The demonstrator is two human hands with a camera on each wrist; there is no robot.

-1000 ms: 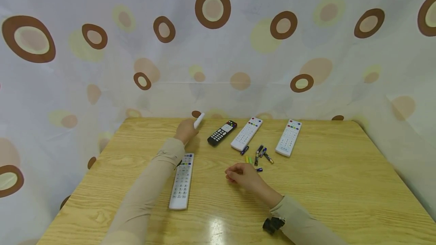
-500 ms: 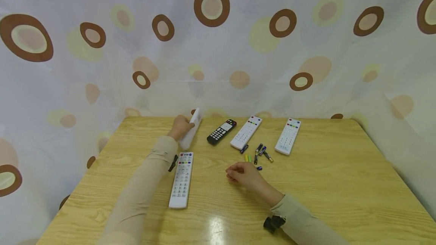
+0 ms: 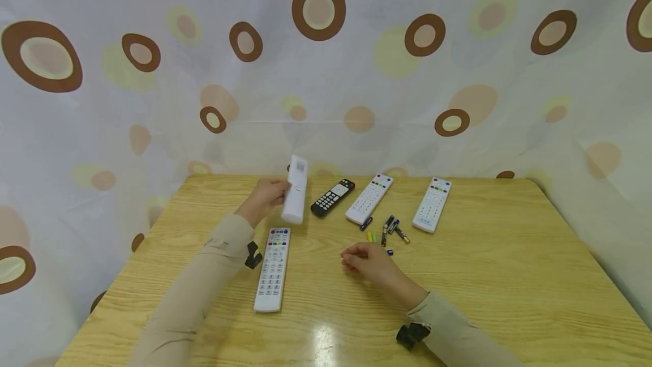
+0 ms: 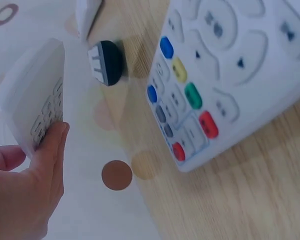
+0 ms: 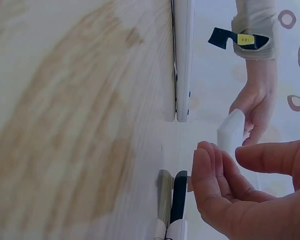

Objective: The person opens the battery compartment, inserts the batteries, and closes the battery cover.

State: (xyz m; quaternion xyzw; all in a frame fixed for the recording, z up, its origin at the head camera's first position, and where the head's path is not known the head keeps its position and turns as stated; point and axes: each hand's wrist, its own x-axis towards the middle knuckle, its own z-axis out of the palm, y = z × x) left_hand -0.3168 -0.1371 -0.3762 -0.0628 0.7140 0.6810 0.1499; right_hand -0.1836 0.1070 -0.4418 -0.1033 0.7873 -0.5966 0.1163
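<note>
In the head view my left hand [image 3: 266, 197] pinches a white remote control [image 3: 296, 190] by its side, held above the table and tilted up with its back facing me. The left wrist view shows my thumb and fingers on either edge of this white remote [image 4: 32, 95]. Near my left wrist, a second white remote [image 3: 273, 269] lies with its buttons up. My right hand [image 3: 374, 265] hovers low over the table, fingers loosely bent and nothing in them. Beside it lie several batteries [image 3: 392, 227], some dark, plus a yellow one [image 3: 369, 237] and a green one [image 3: 374, 237].
At the back of the wooden table [image 3: 484, 276] lie a black remote [image 3: 333, 198], a white remote [image 3: 369, 199] and another white remote [image 3: 432, 205] further right. A patterned curtain [image 3: 356, 72] hangs behind the table's far edge.
My left hand has drawn slightly back and left and turned the white remote, so its back now shows instead of its thin edge. The right hand has stayed nearly still.
</note>
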